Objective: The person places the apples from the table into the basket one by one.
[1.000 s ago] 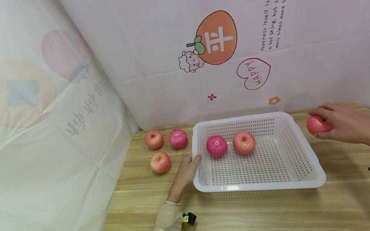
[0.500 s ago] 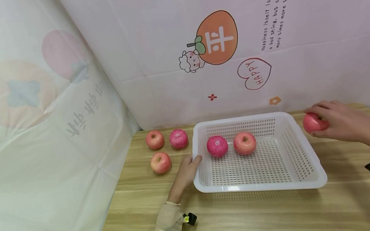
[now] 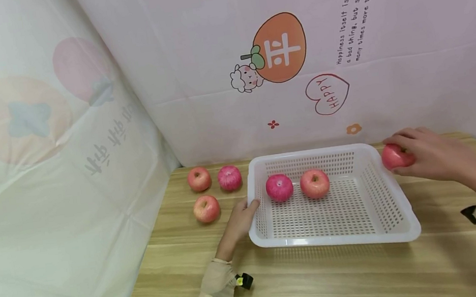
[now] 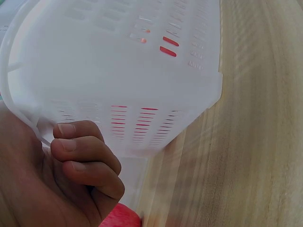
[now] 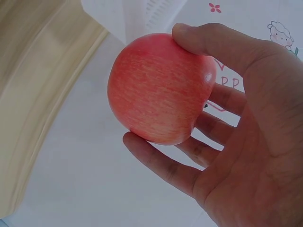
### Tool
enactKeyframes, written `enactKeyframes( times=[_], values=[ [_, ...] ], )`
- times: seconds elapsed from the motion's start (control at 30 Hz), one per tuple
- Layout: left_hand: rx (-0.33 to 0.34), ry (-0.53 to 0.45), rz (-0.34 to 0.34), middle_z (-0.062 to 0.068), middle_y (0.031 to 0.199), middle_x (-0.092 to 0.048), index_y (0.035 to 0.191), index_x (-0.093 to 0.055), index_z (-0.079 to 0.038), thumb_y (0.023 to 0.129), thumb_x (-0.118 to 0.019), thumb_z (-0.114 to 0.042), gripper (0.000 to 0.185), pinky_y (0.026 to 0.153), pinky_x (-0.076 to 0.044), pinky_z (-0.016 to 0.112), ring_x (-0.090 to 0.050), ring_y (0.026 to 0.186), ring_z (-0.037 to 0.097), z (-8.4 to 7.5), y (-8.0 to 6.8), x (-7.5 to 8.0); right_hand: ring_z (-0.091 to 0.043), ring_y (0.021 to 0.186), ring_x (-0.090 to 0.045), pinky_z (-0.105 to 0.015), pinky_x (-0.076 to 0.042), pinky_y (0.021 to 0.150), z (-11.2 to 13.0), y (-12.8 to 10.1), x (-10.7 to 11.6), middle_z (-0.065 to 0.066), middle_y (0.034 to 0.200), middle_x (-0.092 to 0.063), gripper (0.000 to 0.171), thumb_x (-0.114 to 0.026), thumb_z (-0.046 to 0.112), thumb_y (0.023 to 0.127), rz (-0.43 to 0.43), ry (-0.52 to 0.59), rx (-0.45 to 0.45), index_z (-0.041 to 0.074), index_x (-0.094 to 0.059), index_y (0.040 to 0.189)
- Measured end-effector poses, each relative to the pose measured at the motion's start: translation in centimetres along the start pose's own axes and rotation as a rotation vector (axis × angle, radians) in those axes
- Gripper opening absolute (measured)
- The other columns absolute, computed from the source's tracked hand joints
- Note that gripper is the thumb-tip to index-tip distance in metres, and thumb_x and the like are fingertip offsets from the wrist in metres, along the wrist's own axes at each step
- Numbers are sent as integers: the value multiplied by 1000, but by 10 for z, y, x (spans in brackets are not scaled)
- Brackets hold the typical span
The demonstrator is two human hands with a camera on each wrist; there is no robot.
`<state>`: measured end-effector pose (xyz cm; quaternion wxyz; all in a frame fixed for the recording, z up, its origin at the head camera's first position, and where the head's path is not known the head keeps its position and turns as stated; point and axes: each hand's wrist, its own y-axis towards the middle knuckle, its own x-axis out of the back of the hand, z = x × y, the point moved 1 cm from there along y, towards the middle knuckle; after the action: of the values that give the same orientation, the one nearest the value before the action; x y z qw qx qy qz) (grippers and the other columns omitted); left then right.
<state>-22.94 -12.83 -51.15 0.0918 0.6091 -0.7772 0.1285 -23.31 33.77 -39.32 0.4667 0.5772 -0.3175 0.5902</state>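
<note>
The left hand (image 3: 236, 221) gripped the left rim of the white perforated basket (image 3: 400, 220), fingers (image 4: 85, 151) curled over its edge. Two red apples (image 3: 279, 187) sat inside toward the far wall. The right hand (image 3: 433, 157) held a red apple (image 3: 395, 156) just off the basket's far right corner. Three apples (image 3: 206, 208) lay near the table's (image 3: 325, 281) far left corner.

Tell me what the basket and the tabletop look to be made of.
The basket looks like white moulded plastic, slightly glossy and translucent: slotted walls, rolled rim, red showing through its slots in the left wrist view. The tabletop shows pale wood grain in planks with a smooth matte sheen; solid wood or laminate, I cannot tell.
</note>
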Motion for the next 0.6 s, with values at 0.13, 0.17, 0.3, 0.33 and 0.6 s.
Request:
enactKeyframes(
  times=[0.13,0.17,0.3,0.33,0.6],
  values=[
    [7,3,2,29,118,-75,144,-61,2,112,-48,-35,51,77,-65,38,-77,102,41,-1,0,0,-46,118,-57,-63,-54,88,4,3,-1,-26,133,-63,67,-94,29,79,-19,8,32,1,-66,134],
    [9,3,4,29,118,-75,144,-61,3,112,-47,-35,51,77,-65,38,-77,102,42,0,0,0,-46,118,-57,-63,-54,89,5,3,-1,-26,133,-63,67,-94,29,79,-26,11,38,1,-67,133],
    [21,5,14,32,119,-73,144,-59,6,113,-45,-32,51,76,-65,38,-76,104,46,-2,1,0,-48,119,-56,-63,-55,88,9,7,-2,-27,134,-62,68,-94,29,79,-15,18,48,1,-66,135],
    [25,8,21,33,119,-73,144,-59,8,114,-44,-30,50,76,-65,38,-76,104,47,-3,1,1,-48,119,-56,-63,-55,88,11,7,-2,-26,134,-63,68,-94,29,79,-16,22,51,2,-66,135],
    [6,22,13,28,113,-76,139,-62,7,112,-47,-31,49,75,-66,38,-79,95,36,-13,-6,2,-44,120,-56,-60,-56,86,21,12,-2,-23,136,-62,69,-92,30,81,3,43,52,3,-65,138]
  ],
)
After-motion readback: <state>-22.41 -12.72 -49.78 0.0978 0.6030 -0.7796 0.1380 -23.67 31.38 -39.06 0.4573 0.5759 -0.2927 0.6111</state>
